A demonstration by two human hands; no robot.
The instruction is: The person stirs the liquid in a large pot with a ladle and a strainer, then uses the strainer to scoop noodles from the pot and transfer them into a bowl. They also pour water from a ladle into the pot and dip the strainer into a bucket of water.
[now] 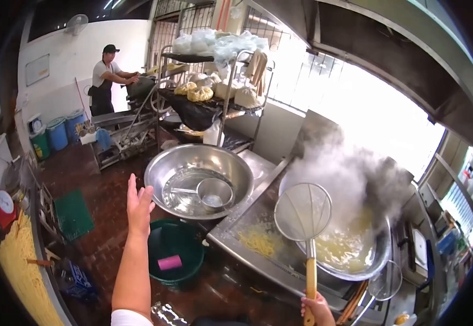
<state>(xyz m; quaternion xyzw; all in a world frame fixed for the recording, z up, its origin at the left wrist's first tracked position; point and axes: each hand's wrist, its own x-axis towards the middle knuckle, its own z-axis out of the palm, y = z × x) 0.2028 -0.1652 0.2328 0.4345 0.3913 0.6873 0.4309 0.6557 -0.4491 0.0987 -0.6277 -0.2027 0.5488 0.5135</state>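
Note:
My right hand (317,308) is closed around the wooden handle of a round mesh skimmer (303,212), low in the view. The skimmer's net is raised in front of a large steaming pot (384,255) with bubbling, yellowish contents. My left hand (139,205) is held out with fingers stretched, holding nothing, just left of a wide steel basin (155,187). In that basin are clear water and a metal dipper (215,194) with a handle. Some loose yellow noodles (259,243) lie on the steel counter beside the pot.
Below the basin stands a green tub (176,228) with a pink cylinder (169,263) in it. Yellow noodles (22,266) fill a tray at left. A rack (220,111) with bagged goods stands behind. Another person (106,79) works at a machine. A second strainer (384,280) lies right.

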